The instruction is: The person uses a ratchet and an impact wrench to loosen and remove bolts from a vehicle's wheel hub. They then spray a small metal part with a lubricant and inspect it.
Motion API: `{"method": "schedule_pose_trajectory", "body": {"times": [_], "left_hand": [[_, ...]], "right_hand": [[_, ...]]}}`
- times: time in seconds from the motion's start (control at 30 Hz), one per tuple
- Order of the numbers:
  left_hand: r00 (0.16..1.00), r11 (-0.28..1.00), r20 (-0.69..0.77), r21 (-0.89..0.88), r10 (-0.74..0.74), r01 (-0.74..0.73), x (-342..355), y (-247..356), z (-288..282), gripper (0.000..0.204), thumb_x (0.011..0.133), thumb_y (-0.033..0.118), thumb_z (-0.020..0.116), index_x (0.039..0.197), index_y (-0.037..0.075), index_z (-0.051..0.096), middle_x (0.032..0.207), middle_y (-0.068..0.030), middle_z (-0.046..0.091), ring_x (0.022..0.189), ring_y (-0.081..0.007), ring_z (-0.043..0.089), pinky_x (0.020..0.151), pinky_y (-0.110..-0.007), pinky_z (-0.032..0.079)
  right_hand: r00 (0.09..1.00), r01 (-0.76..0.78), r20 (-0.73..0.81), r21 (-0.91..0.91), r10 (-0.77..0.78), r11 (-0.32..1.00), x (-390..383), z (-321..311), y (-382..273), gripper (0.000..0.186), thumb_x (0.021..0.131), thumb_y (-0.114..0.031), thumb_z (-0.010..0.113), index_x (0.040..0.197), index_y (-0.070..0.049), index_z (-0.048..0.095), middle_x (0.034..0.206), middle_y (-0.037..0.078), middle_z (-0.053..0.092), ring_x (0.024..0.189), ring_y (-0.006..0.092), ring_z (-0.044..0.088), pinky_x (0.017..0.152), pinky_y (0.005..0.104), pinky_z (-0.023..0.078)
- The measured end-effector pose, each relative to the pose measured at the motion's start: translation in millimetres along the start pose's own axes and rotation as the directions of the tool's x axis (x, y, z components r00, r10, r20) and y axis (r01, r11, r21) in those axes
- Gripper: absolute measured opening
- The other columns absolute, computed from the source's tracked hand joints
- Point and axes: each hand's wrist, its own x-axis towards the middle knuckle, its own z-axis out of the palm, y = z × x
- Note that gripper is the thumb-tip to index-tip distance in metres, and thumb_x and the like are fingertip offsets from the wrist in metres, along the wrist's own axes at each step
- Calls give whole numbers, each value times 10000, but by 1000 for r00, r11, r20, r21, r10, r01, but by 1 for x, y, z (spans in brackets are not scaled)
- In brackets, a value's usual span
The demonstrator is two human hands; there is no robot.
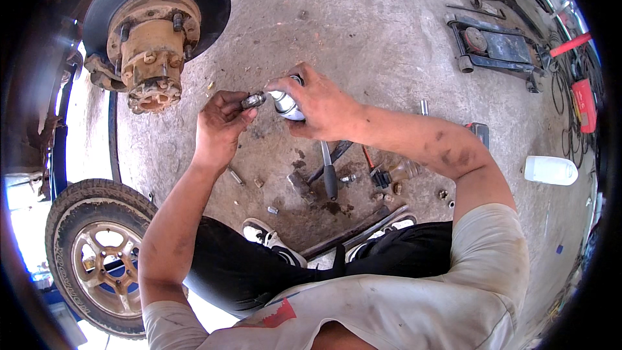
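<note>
Between the thumb and fingers of my left hand (223, 120) is a small, shiny, dark metal part (253, 100); its exact kind is too small to make out. My right hand (324, 104) is wrapped round a white and silver spray can (286, 105), tilted so that its top is close to the metal part. The index finger lies over the can's top. Both hands are raised above the concrete floor, to the right of a dirty wheel hub (154, 45) with its dark brake disc (210, 10).
Below my hands lie a hammer (302, 186), a black-handled ratchet (330, 181), a red screwdriver (369, 159) and several sockets. A wheel with a tyre (103, 253) is at the left. To the right are a floor jack (505, 48) and a white container (551, 170).
</note>
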Motion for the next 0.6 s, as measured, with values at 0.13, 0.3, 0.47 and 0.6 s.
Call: {"method": "schedule_pose_trajectory", "body": {"times": [0.13, 0.3, 0.47, 0.6], "left_hand": [[1000, 1000, 4, -15, -1, 1, 1, -1, 0, 306, 801, 24, 703, 1061, 3, 544, 947, -58, 653, 784, -88, 562, 662, -226, 433], [1000, 1000, 2, -20, -10, 10, 1, 0, 0, 313, 796, 20, 706, 1063, -5, 542, 943, -62, 652, 783, -91, 562, 662, -228, 437], [1000, 1000, 5, -10, -12, 12, 1, 0, -1, 312, 797, 17, 703, 1064, -8, 542, 948, -67, 651, 785, -94, 561, 665, -230, 438], [1000, 1000, 3, -8, -12, 12, 0, 3, 2, 313, 800, 20, 702, 1068, -10, 542, 950, -67, 650, 787, -94, 561, 668, -230, 437]], "right_hand": [[1000, 6, 0, -10, -6, 1000, 0, -1, 0, 752, 698, -243, 767, 1329, -141, 372, 983, 246, 507, 952, 418, 542, 792, 481, 491], [1000, 11, 2, -27, -11, 1000, -1, 1, 2, 744, 701, -240, 765, 1326, -143, 373, 984, 243, 509, 966, 415, 538, 818, 489, 480], [999, 30, -13, -27, -31, 999, -1, 1, 1, 739, 693, -233, 764, 1318, -144, 379, 996, 243, 508, 964, 415, 541, 809, 486, 485], [1000, 10, -4, -21, -10, 1000, -1, -3, -1, 737, 688, -231, 766, 1311, -149, 382, 1000, 240, 508, 964, 412, 542, 803, 483, 489]]}}
